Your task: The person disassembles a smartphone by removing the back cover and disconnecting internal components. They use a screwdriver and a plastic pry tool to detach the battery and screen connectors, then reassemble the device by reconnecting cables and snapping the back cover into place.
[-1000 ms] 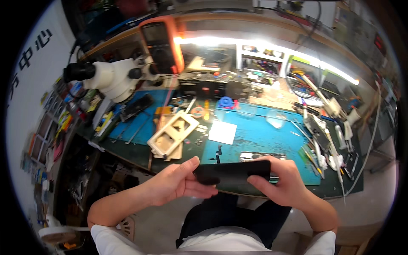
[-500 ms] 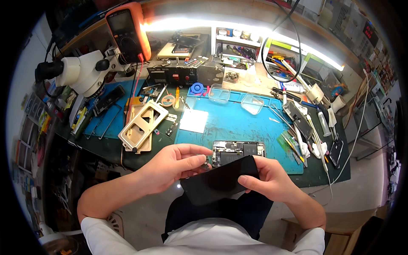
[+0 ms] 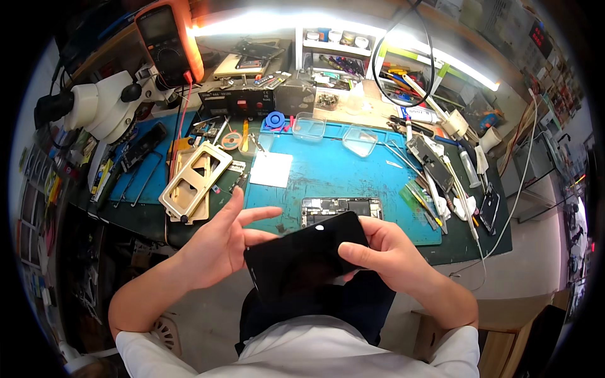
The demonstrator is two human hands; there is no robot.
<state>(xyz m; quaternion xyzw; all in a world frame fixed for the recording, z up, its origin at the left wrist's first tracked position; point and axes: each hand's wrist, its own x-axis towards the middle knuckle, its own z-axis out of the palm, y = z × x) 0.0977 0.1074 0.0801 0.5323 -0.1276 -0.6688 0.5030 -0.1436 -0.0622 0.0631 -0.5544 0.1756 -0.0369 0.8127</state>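
Note:
My right hand (image 3: 384,252) grips the right end of a black phone screen (image 3: 302,258), thumb on its dark glossy face. The screen is held tilted in the air over the table's front edge, above my lap. At its left end my left hand (image 3: 217,242) is open, fingers spread and thumb up; some fingertips reach close to or behind the screen's edge, and I cannot tell whether they touch it. Just beyond the screen, an opened phone body (image 3: 340,206) with bare inner parts lies on the blue mat (image 3: 315,170), its near side hidden by the screen.
Left of the mat's middle lie a white square sheet (image 3: 271,170) and a beige phone-shaped frame (image 3: 195,179). Clear plastic trays (image 3: 360,141) stand at the back. Tweezers, a syringe (image 3: 469,165) and other tools crowd the right. A microscope (image 3: 101,110) and orange multimeter (image 3: 169,44) stand at left.
My left hand has gone from pinched fingers near the screen's far edge to spread fingers, farther left. The screen now shows more of its face, and the whole view has shifted slightly.

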